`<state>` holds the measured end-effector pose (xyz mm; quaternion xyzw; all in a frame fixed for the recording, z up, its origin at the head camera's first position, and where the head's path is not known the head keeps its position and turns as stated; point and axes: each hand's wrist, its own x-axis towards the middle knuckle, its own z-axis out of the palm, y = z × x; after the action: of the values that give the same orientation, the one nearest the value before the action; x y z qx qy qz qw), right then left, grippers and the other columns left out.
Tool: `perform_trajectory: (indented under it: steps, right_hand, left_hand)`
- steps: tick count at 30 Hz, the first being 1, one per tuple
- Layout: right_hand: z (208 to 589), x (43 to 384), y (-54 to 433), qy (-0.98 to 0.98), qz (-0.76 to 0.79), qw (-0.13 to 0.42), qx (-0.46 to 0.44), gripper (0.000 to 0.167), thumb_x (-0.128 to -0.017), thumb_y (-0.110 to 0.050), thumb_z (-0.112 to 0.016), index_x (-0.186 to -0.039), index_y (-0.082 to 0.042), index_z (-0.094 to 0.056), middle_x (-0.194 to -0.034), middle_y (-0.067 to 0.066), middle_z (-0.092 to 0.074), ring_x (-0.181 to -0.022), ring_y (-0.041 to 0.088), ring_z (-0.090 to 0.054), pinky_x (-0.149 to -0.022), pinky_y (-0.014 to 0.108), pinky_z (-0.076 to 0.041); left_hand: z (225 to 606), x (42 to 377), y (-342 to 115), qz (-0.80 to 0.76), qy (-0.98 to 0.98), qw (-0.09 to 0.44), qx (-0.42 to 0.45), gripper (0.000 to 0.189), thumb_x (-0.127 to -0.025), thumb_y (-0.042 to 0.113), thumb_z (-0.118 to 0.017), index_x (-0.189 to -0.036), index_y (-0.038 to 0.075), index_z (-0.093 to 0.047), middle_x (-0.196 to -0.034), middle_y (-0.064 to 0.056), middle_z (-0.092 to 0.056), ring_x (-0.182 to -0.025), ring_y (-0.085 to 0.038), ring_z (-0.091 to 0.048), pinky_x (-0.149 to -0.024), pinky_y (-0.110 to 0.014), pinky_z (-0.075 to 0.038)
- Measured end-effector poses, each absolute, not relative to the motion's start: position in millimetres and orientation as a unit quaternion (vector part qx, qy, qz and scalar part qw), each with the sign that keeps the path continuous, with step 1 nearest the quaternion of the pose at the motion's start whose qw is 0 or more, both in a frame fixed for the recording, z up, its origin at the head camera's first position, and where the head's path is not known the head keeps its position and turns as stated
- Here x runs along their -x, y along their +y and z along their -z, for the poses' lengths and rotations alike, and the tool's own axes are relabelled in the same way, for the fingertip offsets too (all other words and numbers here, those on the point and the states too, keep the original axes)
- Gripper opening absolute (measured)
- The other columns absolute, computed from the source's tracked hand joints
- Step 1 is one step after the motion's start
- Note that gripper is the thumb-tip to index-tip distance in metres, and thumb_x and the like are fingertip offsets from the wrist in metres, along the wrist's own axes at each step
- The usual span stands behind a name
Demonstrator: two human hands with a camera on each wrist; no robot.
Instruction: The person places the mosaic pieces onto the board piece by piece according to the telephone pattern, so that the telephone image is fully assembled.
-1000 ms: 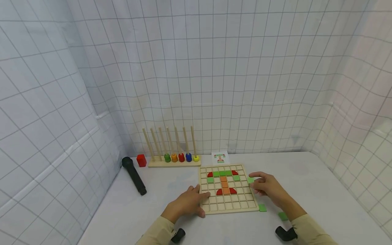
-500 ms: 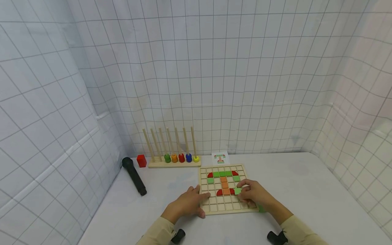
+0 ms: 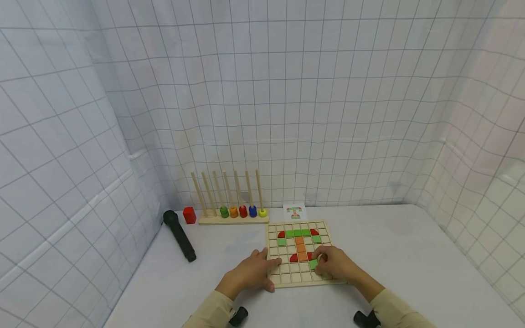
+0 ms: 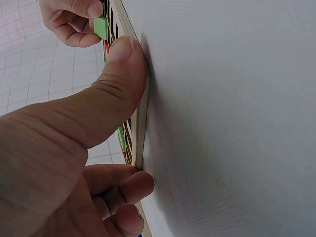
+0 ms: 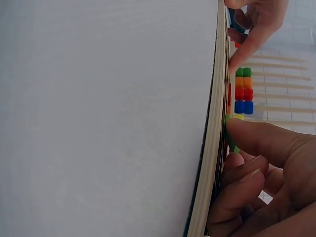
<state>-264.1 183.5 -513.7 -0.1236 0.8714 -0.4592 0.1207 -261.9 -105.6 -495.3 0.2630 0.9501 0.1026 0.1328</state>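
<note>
A wooden grid board (image 3: 289,279) lies on the white table, with green, orange and red tiles in a T-like pattern. My left hand (image 3: 251,272) holds the board's left edge near its front corner; its thumb lies along the front edge in the left wrist view. A green square tile (image 4: 100,28) is pinched between the thumb and fingers of my right hand (image 3: 336,264). That tile is tilted, over the board just below the right-hand red piece (image 3: 309,256). The right fingers partly hide the board's lower right squares.
Behind the board lies a pattern card (image 3: 298,215). At the back left stand a peg rack (image 3: 209,220) with coloured beads, a red cube (image 3: 189,215) and a black microphone (image 3: 180,237). Grid-lined cloth (image 3: 348,114) rises behind the table.
My right hand has brought a green tile from beside the board's right edge leftward over it, then slightly nearer and lower. The left hand stays where it was.
</note>
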Motion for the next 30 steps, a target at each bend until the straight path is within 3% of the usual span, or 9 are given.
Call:
perform_trajectory:
  steps: [11, 19, 25, 30]
  right_hand:
    - [513, 264, 186, 0.881, 0.450, 0.104, 0.103, 0.031, -0.080, -0.006, -0.079, -0.110, -0.009, -0.069, -0.079, 0.003, -0.059, -0.066, 0.016, -0.052, -0.055, 0.028, -0.041]
    - [507, 263, 198, 0.881, 0.457, 0.089, 0.086, 0.024, -0.085, -0.010, -0.077, -0.108, -0.010, -0.070, -0.082, 0.004, -0.058, -0.072, 0.018, -0.051, -0.058, 0.030, -0.043]
    - [505, 260, 201, 0.875, 0.450, 0.128, 0.127, 0.011, -0.086, -0.008, -0.073, -0.096, -0.011, -0.076, -0.079, 0.001, -0.056, -0.074, 0.017, -0.049, -0.059, 0.028, -0.041]
    - [508, 259, 200, 0.868, 0.446, 0.160, 0.146, 0.010, -0.084, -0.009, -0.075, -0.094, -0.012, -0.077, -0.081, 0.001, -0.060, -0.080, 0.019, -0.051, -0.062, 0.029, -0.041]
  left_hand:
    - [494, 262, -105, -0.106, 0.951, 0.138, -0.256, 0.079, -0.073, 0.045, -0.087, -0.146, 0.033, -0.057, -0.158, -0.021, -0.041, -0.139, -0.037, -0.043, -0.106, -0.050, -0.045]
    - [495, 262, -106, -0.104, 0.950, 0.137, -0.259, 0.079, -0.074, 0.046, -0.085, -0.147, 0.033, -0.057, -0.158, -0.021, -0.041, -0.139, -0.037, -0.042, -0.106, -0.050, -0.045]
    - [497, 264, -107, -0.105, 0.951, 0.131, -0.260, 0.079, -0.074, 0.046, -0.085, -0.147, 0.033, -0.056, -0.158, -0.021, -0.041, -0.139, -0.037, -0.043, -0.105, -0.050, -0.046]
    - [497, 263, -106, -0.101, 0.950, 0.131, -0.266, 0.079, -0.074, 0.047, -0.085, -0.147, 0.033, -0.057, -0.157, -0.022, -0.041, -0.138, -0.038, -0.044, -0.105, -0.050, -0.046]
